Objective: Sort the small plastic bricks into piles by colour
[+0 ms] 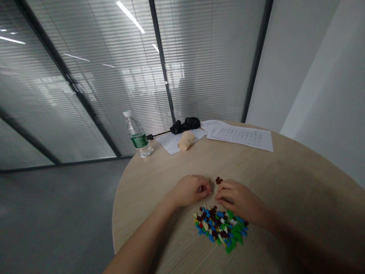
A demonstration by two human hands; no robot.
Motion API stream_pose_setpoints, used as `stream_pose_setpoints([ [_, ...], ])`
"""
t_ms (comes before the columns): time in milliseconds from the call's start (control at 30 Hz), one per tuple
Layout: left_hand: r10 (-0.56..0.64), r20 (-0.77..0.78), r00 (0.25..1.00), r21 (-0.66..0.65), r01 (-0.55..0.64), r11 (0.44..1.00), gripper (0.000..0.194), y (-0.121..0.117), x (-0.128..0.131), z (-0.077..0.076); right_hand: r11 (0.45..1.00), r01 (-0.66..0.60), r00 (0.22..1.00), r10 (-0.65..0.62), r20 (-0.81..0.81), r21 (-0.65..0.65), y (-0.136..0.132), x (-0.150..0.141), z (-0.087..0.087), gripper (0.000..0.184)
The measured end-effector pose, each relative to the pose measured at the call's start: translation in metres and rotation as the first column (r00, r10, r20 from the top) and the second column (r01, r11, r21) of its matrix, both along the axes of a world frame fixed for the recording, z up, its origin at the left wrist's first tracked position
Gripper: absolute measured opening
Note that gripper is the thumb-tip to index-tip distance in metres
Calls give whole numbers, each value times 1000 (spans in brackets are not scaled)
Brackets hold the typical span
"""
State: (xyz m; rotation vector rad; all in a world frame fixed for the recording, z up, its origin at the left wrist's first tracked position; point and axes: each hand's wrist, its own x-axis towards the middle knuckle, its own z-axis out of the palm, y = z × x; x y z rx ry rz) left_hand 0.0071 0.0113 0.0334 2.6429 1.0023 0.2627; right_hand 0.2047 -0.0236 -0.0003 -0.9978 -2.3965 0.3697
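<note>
Room: glass partition (85,87) with slatted blinds (205,68) pulled down, white wall (302,64) off to the right, grey floor (57,201) below. Pretty plain office look.

Bench: round, pale wood-grain bench (159,179), with the hands right at the near edge.

Left hand (189,191): curled into a loose, mostly closed fist, resting just above the pile. Can't tell if anything's pinched in there, fingers hide it.

Right hand (236,201): fingers half curled, tips pointing at the left hand and almost touching it, heel just beside the pile. No clear grip on anything, though can't really tell from this angle.

Bricks: heap of small plastic bricks (221,228) in green, blue, dark brown, yellow, white and red, lying loose on the bench right below both hands.

Brown bit: small dark brown cluster (218,180) sitting apart from the heap, just past the fingertips, between the two hands.

Far side: water bottle (137,135) standing upright with a green label, tan paper cup (186,140) tipped on its side on a white sheet (171,142), printed papers (239,135) beside it, black bundle (185,125) with a cord (159,134) behind. No idea what the bundle is.
</note>
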Motion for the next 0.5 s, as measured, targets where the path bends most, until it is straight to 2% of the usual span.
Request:
stream_pose_setpoints([
  [200,63,104,993,-14,-62,998,12,-1,4,-3,997,51,990,-59,-129,-59,0,0,0,15],
  [367,150,325,934,-221,-80,972,15,-3,11,-5,982,183,927,-189,-324,-47,0,-2,5,10],
  [500,212,401,891,-316,-83,945,13,-3,14,-7,950,255,854,-309,-417,-181,0,-5,2,6],
])
